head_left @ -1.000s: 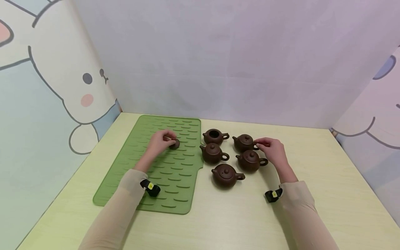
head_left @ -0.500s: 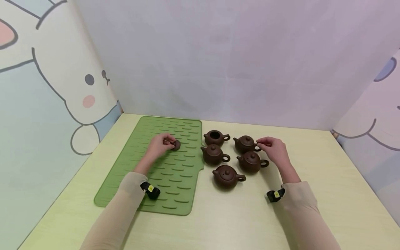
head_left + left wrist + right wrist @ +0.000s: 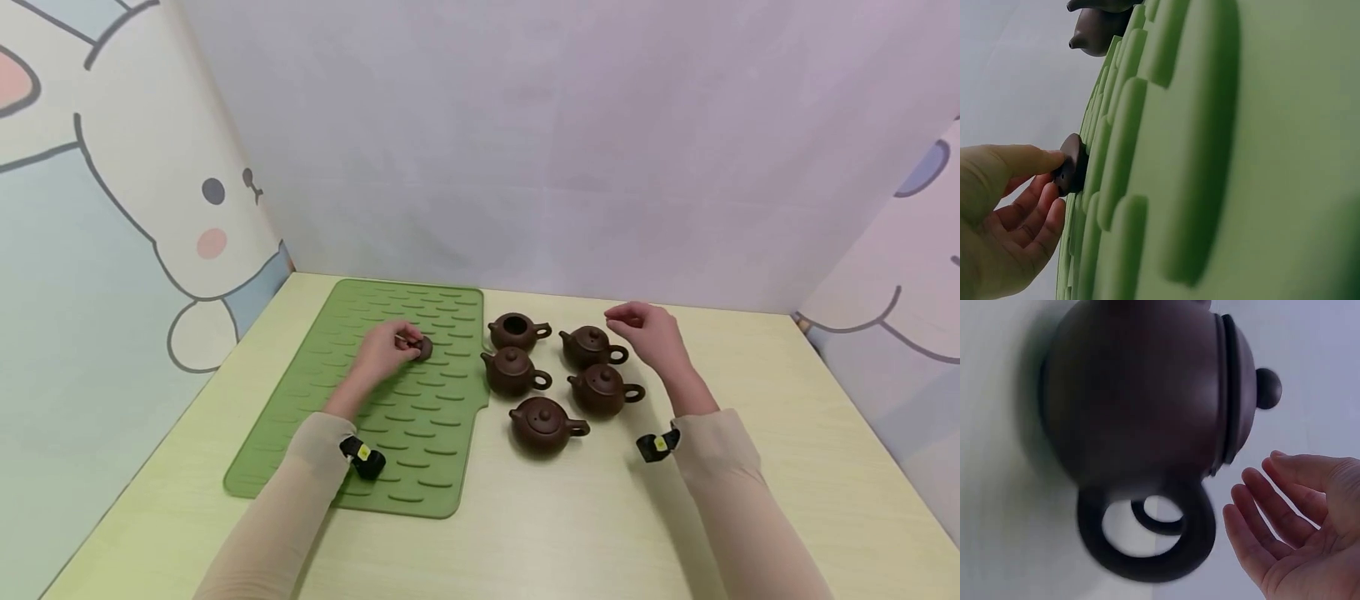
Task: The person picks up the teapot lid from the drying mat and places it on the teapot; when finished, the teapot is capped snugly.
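Note:
On the green ribbed mat (image 3: 408, 433), my left hand (image 3: 381, 352) pinches a small dark brown teapot lid (image 3: 425, 348) between thumb and fingers. The left wrist view shows that lid (image 3: 1072, 164) tilted on edge, close to the mat's ridges. My right hand (image 3: 651, 335) hovers above and behind the handle of the back right teapot (image 3: 585, 348), touching nothing. Its fingers are loosely bent in the right wrist view, apart from the nearest lidded teapot (image 3: 1147, 394). At the back left of the group stands a teapot without a lid (image 3: 504, 336), its dark opening showing.
Three more lidded brown teapots stand close together: one in the middle left (image 3: 508, 377), one at middle right (image 3: 600, 398) and one in front (image 3: 540, 433). Their handles point right. Pale walls rise behind and beside the light wooden table (image 3: 570, 533).
My right hand has let go of the back right teapot's handle and risen up and slightly back. My left hand keeps the lid at nearly the same spot on the mat.

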A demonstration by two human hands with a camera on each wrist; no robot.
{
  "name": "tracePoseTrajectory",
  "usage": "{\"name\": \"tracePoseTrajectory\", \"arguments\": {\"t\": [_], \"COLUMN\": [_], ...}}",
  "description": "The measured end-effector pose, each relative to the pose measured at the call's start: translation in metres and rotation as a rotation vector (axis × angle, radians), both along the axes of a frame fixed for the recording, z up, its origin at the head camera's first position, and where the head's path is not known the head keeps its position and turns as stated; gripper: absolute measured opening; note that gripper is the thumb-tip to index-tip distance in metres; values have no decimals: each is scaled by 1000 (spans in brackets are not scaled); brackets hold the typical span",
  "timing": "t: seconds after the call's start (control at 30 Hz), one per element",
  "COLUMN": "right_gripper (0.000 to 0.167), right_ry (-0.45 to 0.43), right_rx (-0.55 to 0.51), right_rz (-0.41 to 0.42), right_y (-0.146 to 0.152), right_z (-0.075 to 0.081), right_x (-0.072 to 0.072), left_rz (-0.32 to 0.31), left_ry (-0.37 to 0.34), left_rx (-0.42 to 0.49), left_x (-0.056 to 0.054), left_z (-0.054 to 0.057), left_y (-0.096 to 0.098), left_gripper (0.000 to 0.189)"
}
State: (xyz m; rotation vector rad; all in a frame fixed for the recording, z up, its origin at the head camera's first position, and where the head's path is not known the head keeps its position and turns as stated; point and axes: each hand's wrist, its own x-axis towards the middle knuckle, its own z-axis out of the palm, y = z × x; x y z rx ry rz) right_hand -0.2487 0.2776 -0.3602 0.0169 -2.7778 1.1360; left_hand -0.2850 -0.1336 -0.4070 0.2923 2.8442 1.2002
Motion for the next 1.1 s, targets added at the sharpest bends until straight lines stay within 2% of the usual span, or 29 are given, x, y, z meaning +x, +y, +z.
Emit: {"name": "tracePoseTrajectory", "arguments": {"t": [0.27,0.53,0.77,1.1], "right_gripper": [27,25,25,24], "right_ry": [-36,-58,-92,-108], "right_rx": [-28,-34,-39,64], "right_rz": [90,150,193,258], "right_y": [-24,-42,-51,-59], "right_z": [5,3,-6,-10], "right_x": [-21,-34,-45,-50], "left_rz": [7,-2,-29,-90], "left_ry": [6,14,10,50], "left_rx": [-18,-23,21,66], "left_x": [-1,-5,-8,-19], "left_z": [2,11,20,30], "left_y": [2,12,32,69], "left_gripper": [19,18,19,17]}}
